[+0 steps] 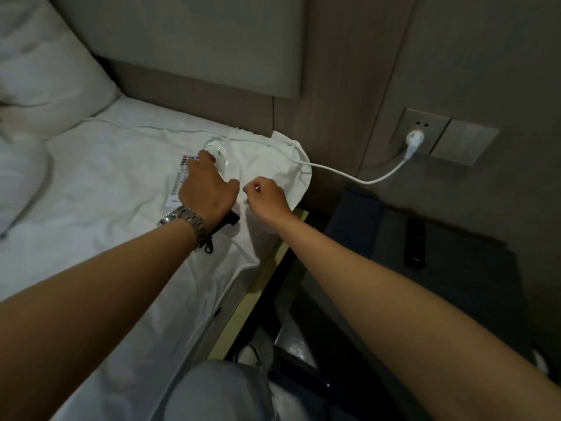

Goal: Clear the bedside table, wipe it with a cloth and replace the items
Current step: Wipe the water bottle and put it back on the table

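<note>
You're leaning over the bed (100, 208), its white sheet taking up the left half of the view, with a pillow (45, 71) up at the head. To the right sits the dark desk (470, 238), low beside the bed, and a black remote (415, 243) lies flat on it, well apart from both your hands. A white cable (349, 174) runs from the plug (413, 140) in the wall socket, across the bed corner and on over the sheet. Your left hand (206, 189), watch (185, 221) on the wrist, reaches onto the sheet, fingers curled over a clear plastic bottle (217, 148) lying on its side there. Just beside that bottle, partly under your hand, is a white card with coloured squares (179, 174). Your right hand (265, 197) is near the bed corner, fingers drawn together in a pinch; I cannot tell what they hold. A small black object (226, 224) pokes out under your left wrist.
</note>
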### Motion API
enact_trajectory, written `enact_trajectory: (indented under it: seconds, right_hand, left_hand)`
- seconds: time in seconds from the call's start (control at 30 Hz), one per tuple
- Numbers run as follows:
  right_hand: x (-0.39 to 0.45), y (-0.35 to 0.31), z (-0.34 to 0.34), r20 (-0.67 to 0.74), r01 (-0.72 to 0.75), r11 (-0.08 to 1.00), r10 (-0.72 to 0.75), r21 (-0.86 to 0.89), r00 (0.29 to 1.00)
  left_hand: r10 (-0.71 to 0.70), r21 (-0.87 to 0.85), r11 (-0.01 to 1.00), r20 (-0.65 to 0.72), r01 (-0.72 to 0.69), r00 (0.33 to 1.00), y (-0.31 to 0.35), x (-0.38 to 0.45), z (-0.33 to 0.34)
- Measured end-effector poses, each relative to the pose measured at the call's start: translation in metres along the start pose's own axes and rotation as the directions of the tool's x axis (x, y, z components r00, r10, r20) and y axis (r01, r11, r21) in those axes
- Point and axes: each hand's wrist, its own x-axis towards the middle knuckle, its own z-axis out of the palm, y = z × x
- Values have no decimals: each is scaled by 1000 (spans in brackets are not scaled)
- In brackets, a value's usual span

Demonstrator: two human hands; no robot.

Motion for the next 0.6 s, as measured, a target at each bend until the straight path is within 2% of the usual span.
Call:
enact_trajectory:
  seconds: [0.2, 0.33, 0.43, 0.6]
  right_hand:
    - [30, -27, 36, 24, -60, 976, 56, 208, 998]
    - [46, -37, 47, 38, -127, 954, 121, 272, 992]
    - [57, -34, 51, 81, -187, 933, 170, 308, 982]
    - [53, -26, 51, 124, -273, 844, 243, 462, 962]
  left_hand:
    - [-67, 143, 987, -19, 69, 998, -14, 38, 4]
    - [-197, 203, 966, 176, 160, 965, -25, 63, 2]
    - [-173, 232, 966, 261, 112, 950, -27, 70, 2]
    - [-132, 251, 966, 269, 63, 954, -24, 73, 6]
